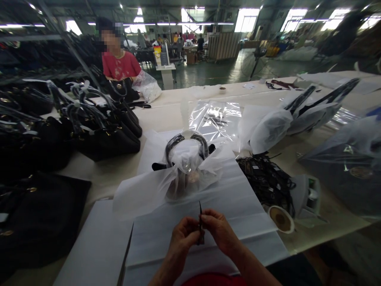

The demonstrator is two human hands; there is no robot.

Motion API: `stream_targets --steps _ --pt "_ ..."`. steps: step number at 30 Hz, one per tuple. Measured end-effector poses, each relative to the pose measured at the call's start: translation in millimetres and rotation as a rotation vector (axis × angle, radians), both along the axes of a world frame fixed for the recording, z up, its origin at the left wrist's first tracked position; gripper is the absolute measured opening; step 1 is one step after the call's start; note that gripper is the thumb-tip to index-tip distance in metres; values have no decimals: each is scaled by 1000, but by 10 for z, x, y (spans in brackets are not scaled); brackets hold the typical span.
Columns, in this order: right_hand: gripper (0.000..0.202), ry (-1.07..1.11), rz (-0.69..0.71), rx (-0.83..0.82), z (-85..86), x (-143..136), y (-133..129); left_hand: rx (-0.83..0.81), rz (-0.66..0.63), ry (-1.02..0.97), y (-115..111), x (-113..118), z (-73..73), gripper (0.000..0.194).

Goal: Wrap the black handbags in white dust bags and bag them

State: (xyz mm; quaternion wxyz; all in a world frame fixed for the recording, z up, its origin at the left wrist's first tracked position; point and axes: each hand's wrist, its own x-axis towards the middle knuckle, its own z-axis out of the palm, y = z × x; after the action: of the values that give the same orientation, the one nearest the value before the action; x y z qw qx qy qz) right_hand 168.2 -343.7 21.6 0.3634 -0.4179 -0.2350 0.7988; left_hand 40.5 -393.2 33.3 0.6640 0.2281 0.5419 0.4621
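Observation:
Near the front edge, my left hand (185,235) and my right hand (216,226) meet over white paper (238,214). Both are closed on a small dark strip (200,226), whose thin tip points up between the fingers. Its exact kind is too small to tell. Just beyond the hands stands a handbag (178,186) wrapped in thin white tissue (149,190), with its film-covered dark handles (171,147) arched upward. Neither hand touches the bag.
Black handbags (113,139) crowd the left side. Clear plastic film (217,115) lies behind the wrapped bag. At right are a pile of black tags and cords (268,178), a tape roll (281,219) and wrapped bags (270,129). A person (122,65) stands at the far left.

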Motion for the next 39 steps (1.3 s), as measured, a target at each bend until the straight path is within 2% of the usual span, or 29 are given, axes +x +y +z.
stream_targets --steps 4,8,14,20,22,25,28,30,33,34,36,38,39 --pt "13 -95 87 177 65 51 -19 27 63 144 74 -11 79 34" --pt "14 -171 144 194 101 65 -35 29 57 235 145 -17 118 26" --pt "14 -255 128 205 84 40 -43 144 10 459 152 -9 67 22" --pt "15 -405 110 335 69 86 -13 285 -18 627 129 -5 24 19" --pt "16 -365 82 377 71 77 -12 363 -5 689 110 -5 24 17" --pt "18 -230 53 344 68 1 -43 497 29 841 68 7 49 16" --pt "21 -81 117 304 61 -112 -92 594 27 978 58 -6 134 16" --pt "27 -55 171 289 62 -164 -106 692 22 1115 109 -81 253 16" --pt "37 -120 119 238 73 -174 -74 923 85 1518 305 -342 527 9" --pt "38 -138 87 221 78 -163 -53 955 113 1680 391 -453 625 18" --pt "40 -155 49 208 87 -133 -7 912 130 1951 557 -660 766 41" --pt "40 -170 35 217 101 -111 43 827 56 2099 671 -777 764 46" --pt "40 -184 23 228 111 -109 73 812 -28 2132 701 -789 696 42"
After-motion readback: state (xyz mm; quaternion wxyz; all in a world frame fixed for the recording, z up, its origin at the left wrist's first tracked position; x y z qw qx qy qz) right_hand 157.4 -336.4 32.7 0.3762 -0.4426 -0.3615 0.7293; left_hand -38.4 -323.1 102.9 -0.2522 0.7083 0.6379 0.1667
